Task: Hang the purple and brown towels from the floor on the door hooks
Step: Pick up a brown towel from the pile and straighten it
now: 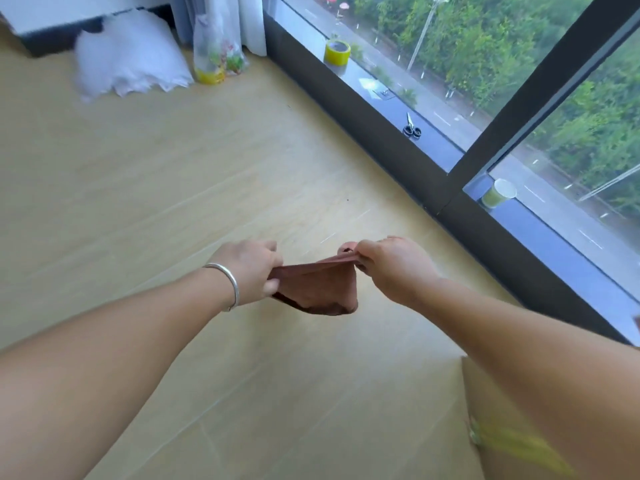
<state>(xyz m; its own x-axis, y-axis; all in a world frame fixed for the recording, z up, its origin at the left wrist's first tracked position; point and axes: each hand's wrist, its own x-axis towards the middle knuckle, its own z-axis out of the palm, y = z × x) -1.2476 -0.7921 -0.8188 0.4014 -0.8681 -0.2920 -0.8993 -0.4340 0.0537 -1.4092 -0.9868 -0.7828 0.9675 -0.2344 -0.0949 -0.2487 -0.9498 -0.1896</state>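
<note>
Both hands grip the brown towel (pixel 317 289) above the floor (pixel 173 188): left hand (pixel 251 268) at its 9 o'clock edge, right hand (pixel 391 265) at 3 o'clock, stretching the top edge, probably to find a hanging point. Neither purple towel nor hooks show.

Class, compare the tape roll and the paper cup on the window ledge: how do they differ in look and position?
The tape roll is a yellow ring with an open centre; the paper cup is a green-sided vessel with a white inside. The tape roll sits farther along the window ledge, beyond the scissors; the paper cup sits nearer the person, on the other side of the dark window post. Both are round and rest on the ledge, untouched by either hand.
</note>
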